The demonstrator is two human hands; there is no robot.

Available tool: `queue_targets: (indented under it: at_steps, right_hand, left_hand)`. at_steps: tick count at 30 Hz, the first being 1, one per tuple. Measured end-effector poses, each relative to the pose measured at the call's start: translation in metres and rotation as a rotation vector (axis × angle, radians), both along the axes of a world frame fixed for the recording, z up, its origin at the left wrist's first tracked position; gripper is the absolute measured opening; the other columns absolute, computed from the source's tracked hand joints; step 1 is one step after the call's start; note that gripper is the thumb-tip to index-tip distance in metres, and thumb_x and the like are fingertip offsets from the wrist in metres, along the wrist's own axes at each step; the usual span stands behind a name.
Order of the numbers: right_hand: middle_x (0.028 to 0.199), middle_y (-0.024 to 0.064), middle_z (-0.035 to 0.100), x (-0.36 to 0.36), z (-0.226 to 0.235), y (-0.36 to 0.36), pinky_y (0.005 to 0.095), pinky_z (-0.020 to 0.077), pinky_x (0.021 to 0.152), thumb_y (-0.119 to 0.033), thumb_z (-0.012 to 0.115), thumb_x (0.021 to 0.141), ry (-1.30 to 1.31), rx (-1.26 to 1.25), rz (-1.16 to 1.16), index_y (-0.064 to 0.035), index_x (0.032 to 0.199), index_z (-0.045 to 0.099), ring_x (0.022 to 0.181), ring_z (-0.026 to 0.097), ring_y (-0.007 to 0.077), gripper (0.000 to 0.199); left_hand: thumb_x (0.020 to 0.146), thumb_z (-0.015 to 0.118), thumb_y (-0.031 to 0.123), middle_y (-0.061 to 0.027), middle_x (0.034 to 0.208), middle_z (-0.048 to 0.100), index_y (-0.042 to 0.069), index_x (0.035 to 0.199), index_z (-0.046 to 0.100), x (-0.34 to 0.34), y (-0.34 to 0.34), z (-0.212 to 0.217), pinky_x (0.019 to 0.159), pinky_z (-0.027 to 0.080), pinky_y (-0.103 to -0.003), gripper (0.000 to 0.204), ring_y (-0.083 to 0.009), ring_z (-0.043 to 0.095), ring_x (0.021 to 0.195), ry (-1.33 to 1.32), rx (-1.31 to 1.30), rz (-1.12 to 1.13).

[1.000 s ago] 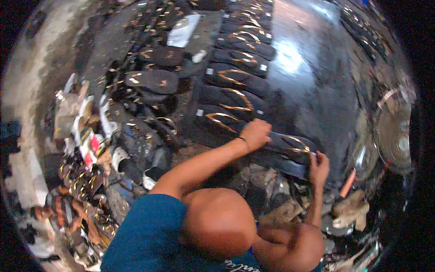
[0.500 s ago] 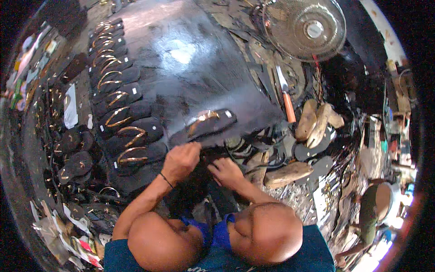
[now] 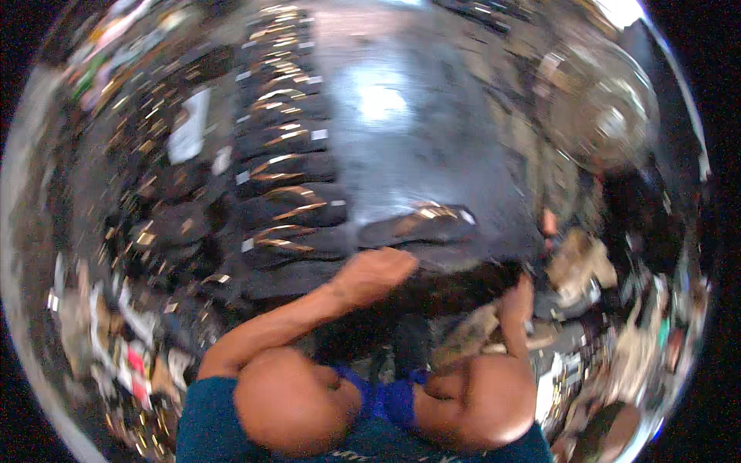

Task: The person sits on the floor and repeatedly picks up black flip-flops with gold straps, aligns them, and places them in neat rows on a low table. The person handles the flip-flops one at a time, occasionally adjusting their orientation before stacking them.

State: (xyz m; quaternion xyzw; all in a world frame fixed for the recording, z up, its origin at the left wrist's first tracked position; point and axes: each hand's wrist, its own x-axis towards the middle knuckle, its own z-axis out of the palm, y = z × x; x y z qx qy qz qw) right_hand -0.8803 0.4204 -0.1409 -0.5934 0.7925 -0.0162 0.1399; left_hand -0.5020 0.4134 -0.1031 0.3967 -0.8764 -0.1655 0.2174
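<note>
1. Head view, step in hand: the work looks like laying out black sandals with gold straps in rows on a dark sheet (image 3: 432, 139). The left hand (image 3: 374, 274) hovers, curled, at the near edge of that sheet; the blur hides whether its fingers pinch anything, so I cannot tell.
2. Head view, the thing: a single black sandal (image 3: 421, 225) lies apart from the row of sandals (image 3: 285, 174), at about one o'clock from the left hand, near but not touching it.
3. Head view, other hand: the right hand (image 3: 519, 292) sits at three o'clock from the left, fingers bent over the sheet's dark edge; its grasp is unclear too.
4. Next move, as a judgement: lining the lone sandal up with the row calls for a short reach forward and a clean pinch at its sole.
5. A fan (image 3: 610, 116) stands at the far right.
</note>
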Motion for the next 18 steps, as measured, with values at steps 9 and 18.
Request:
queue_targets:
  at_steps: [9,18]
  right_hand:
    - [0.127,0.0193,0.06,-0.086,0.019,0.061,0.0425,0.0448,0.1,-0.008,0.06,0.089,0.114,-0.007,-0.037,-0.0013,0.134,0.054,0.114,0.058,0.0372,0.046]
    - [0.12,0.0138,0.064,0.119,0.125,-0.066,0.0381,0.048,0.096,-0.003,0.072,0.085,-0.136,-0.02,0.933,-0.0026,0.135,0.053,0.106,0.062,0.0301,0.053]
  left_hand:
    - [0.087,0.058,0.013,-0.0155,0.122,0.061,0.005,0.115,0.063,0.041,0.097,-0.047,0.097,0.05,-0.042,0.029,-0.0332,0.058,0.117,0.264,0.186,0.227]
    - [0.084,0.062,0.015,-0.0093,0.103,0.065,0.01,0.106,0.065,0.231,0.163,0.023,0.095,0.043,-0.046,0.024,-0.0281,0.063,0.104,-0.656,0.373,0.535]
